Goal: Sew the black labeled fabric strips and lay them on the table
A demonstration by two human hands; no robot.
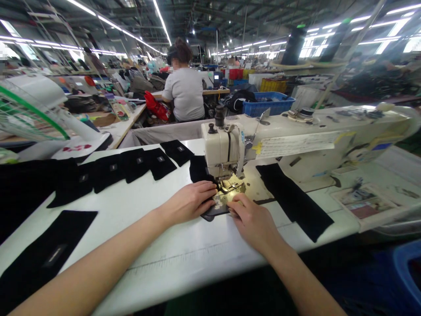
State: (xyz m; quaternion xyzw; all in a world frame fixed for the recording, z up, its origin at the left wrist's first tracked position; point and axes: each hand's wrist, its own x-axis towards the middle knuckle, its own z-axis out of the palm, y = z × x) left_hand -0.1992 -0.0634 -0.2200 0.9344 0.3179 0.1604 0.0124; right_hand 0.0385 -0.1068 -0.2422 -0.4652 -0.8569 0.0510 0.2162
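In the head view, my left hand (192, 201) lies with its fingers stretched out beside the presser foot of a sewing machine (219, 151). Its fingertips touch the edge of a black fabric piece (198, 170) that runs back along the machine head's left side. To the right of the presser foot, my right hand (255, 218) has its thumb and fingers pinched low over the metal needle plate (219, 204). What it pinches, if anything, is hidden by the fingers. Another black fabric strip (292, 199) rests on the table to the right.
Several black fabric pieces with small labels (140, 163) overlap along the table's left side. A nearer labelled piece (49, 250) lies at lower left. Beyond stand a white fan (39, 98), a blue basket (268, 105) and a seated person in a grey shirt (186, 92).
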